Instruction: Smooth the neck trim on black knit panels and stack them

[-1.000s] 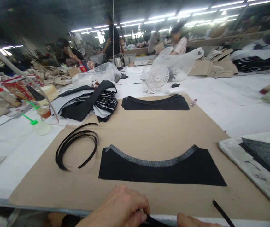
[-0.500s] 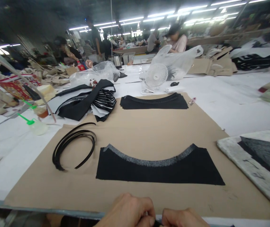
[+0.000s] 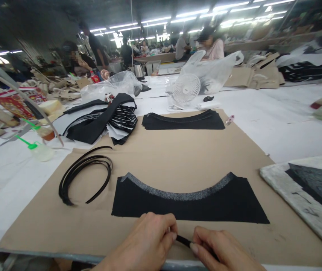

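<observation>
A narrow black strip (image 3: 183, 241) is stretched between my two hands near the table's front edge. My left hand (image 3: 154, 239) pinches it between thumb and bent fingers. To the right, my right hand (image 3: 219, 246) grips the same strip, part of which is hidden under the palm. Just beyond the hands lies a flat black fabric panel (image 3: 189, 209) with a curved, grey speckled band (image 3: 183, 196) along its upper edge. On the left, a coil of black strips (image 3: 65, 182) rests on the brown sheet (image 3: 178, 154).
Stacked black panels (image 3: 183, 123) lie at the sheet's far edge, with a white fan (image 3: 186, 88) behind. Striped and black pieces (image 3: 101, 124) and a green-tipped bottle (image 3: 41, 150) are at left. A whitish board (image 3: 279, 177) stands at right. Several people work farther back.
Both hands have moved up and forward from the table's edge toward the black panel. The strip between them now shows plainly. The view has shifted slightly.
</observation>
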### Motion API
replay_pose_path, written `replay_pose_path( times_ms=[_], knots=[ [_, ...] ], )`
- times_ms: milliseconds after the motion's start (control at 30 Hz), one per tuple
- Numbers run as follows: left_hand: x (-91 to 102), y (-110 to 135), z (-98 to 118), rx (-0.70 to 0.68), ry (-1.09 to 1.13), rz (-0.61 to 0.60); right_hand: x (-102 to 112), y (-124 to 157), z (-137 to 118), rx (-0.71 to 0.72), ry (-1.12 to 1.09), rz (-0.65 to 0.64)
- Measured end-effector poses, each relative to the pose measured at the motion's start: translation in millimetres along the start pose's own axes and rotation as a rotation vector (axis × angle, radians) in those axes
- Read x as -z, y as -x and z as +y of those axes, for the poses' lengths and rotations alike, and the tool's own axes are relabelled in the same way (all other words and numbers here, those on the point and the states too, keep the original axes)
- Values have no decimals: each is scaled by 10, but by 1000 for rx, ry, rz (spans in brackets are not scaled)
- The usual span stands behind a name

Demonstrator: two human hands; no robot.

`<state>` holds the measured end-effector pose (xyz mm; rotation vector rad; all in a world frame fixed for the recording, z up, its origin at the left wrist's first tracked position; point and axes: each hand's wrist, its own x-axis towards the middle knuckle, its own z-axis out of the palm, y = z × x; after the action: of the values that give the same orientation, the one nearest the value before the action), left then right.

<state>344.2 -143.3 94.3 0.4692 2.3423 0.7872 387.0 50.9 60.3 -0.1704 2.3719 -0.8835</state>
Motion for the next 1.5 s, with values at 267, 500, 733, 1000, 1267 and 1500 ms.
replay_pose_path(
  times_ms=[267,500,733,1000,1267,1500],
  knots=[
    [52,-180,-59,111,-5,116,129,-39,-26,12,34,143],
    [88,-309,-9,145,-75,135,224,-98,0,-24,92,135],
    [67,-316,-20,199,-89,102,212,-87,29,-45,107,124],
    [110,-364,-17,246,-55,138,219,-226,22,-69,136,178],
    [190,-443,26,261,-136,167,271,-352,-55,-133,202,196],
    [147,-556,-16,251,-148,222,312,-458,-104,-178,244,230]
  ],
)
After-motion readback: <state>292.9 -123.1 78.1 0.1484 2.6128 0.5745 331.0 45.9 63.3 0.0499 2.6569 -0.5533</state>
